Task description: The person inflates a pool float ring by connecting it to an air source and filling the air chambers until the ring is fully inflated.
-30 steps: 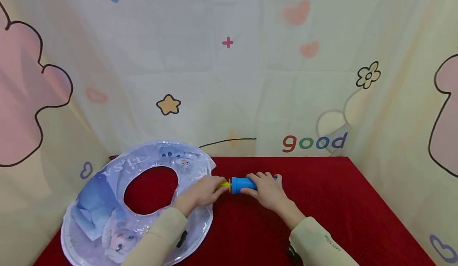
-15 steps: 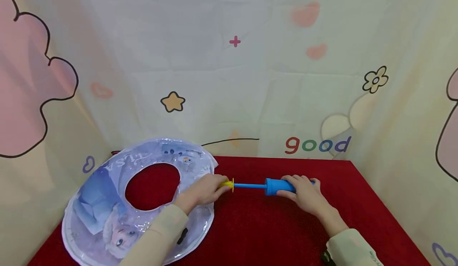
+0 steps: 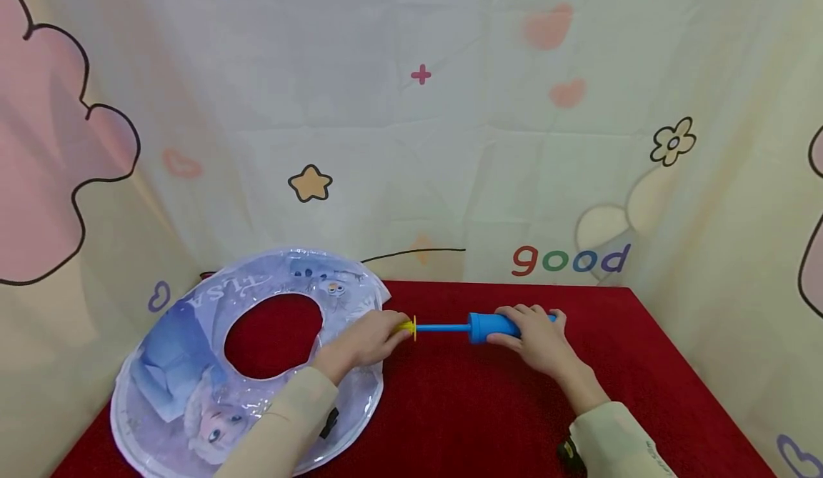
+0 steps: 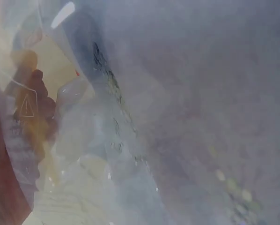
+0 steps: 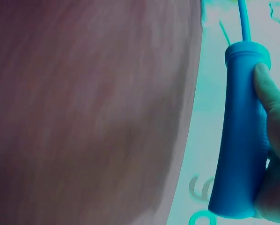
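In the head view my left hand (image 3: 369, 339) pinches the yellow end piece (image 3: 408, 327) of a blue hand pump (image 3: 491, 326), right at the edge of a swim ring (image 3: 154, 342). My right hand (image 3: 536, 335) grips the pump's barrel, and a length of thin blue rod (image 3: 444, 328) shows between barrel and yellow disc. The right wrist view shows the thumb lying along the barrel (image 5: 243, 136). Pale, translucent ring plastic (image 4: 201, 93) fills most of the left wrist view. The ring is printed with cartoon figures and lies partly slack, under my left forearm.
A red cloth (image 3: 476, 414) covers the table under the ring and pump. Behind it hangs a pale printed curtain (image 3: 360, 128), which also closes in both sides. Something small and black (image 3: 328, 423) shows beside my left sleeve.
My right hand first moved right, drawing the rod out of the barrel, then came slightly back left. My left hand stays at the ring's edge, holding the yellow end.
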`<action>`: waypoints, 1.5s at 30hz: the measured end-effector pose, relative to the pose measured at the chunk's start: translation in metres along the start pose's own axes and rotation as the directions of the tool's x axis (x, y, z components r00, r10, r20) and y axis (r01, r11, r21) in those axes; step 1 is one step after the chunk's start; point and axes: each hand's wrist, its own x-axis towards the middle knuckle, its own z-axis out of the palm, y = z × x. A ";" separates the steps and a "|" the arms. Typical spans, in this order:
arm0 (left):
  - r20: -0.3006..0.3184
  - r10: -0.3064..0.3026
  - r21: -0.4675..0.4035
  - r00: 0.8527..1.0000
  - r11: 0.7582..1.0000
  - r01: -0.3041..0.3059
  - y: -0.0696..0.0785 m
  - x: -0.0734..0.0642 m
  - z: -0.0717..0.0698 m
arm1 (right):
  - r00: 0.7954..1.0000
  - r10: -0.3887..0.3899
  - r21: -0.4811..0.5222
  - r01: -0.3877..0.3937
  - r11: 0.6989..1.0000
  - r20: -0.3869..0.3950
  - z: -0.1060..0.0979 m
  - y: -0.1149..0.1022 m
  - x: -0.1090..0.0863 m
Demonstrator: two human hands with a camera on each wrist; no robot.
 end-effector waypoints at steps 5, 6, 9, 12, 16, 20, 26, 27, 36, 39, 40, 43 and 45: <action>0.025 -0.035 -0.008 0.999 0.999 0.035 0.001 0.003 0.002 | 0.999 0.005 -0.008 -0.005 1.000 0.046 0.011 -0.037 0.015; 0.035 -0.048 -0.014 0.998 0.999 0.048 0.002 0.004 0.002 | 0.998 0.010 -0.009 -0.009 1.000 0.059 0.014 -0.044 0.017; 0.059 -0.073 -0.029 0.996 0.997 0.075 0.005 0.005 0.003 | 0.996 0.016 -0.018 -0.015 1.000 0.093 0.021 -0.062 0.022; 0.067 -0.074 -0.035 0.995 0.996 0.076 0.007 0.005 0.006 | 0.994 0.031 -0.024 -0.028 0.999 0.109 0.025 -0.071 0.024; 0.063 -0.066 -0.032 0.996 0.997 0.068 0.006 0.003 0.009 | 0.993 0.044 -0.018 -0.042 0.999 0.111 0.026 -0.066 0.019; 0.057 -0.054 -0.023 0.997 0.998 0.055 0.004 0.003 0.010 | 0.994 0.032 0.005 -0.033 0.999 0.103 0.021 -0.045 0.009; 0.051 -0.024 -0.023 0.998 0.999 0.025 0.002 0.004 0.009 | 0.993 0.037 0.044 -0.042 0.998 0.113 0.004 -0.001 -0.008; 0.051 -0.023 -0.024 0.998 0.999 0.024 0.002 0.004 0.009 | 0.993 0.037 0.047 -0.043 0.998 0.115 0.000 0.005 -0.011; 0.065 -0.072 -0.049 0.995 0.996 0.076 -0.002 0.003 0.009 | 0.995 0.055 0.077 -0.061 0.995 0.080 -0.020 0.036 -0.022; 0.057 -0.076 -0.039 0.995 0.996 0.079 -0.003 0.004 0.007 | 0.997 0.037 0.069 -0.041 0.997 0.061 -0.014 0.030 -0.014; 0.055 -0.078 -0.042 0.995 0.996 0.080 -0.003 0.004 0.006 | 0.998 0.029 0.063 -0.033 0.998 0.055 -0.012 0.026 -0.011; 0.052 -0.065 -0.032 0.997 0.997 0.067 -0.003 0.004 0.005 | 0.999 0.003 0.036 -0.005 0.999 0.054 -0.004 0.011 -0.001; 0.049 -0.051 -0.026 0.998 0.998 0.052 -0.002 0.004 0.004 | 0.998 -0.008 0.021 0.006 1.000 0.060 0.000 -0.002 0.006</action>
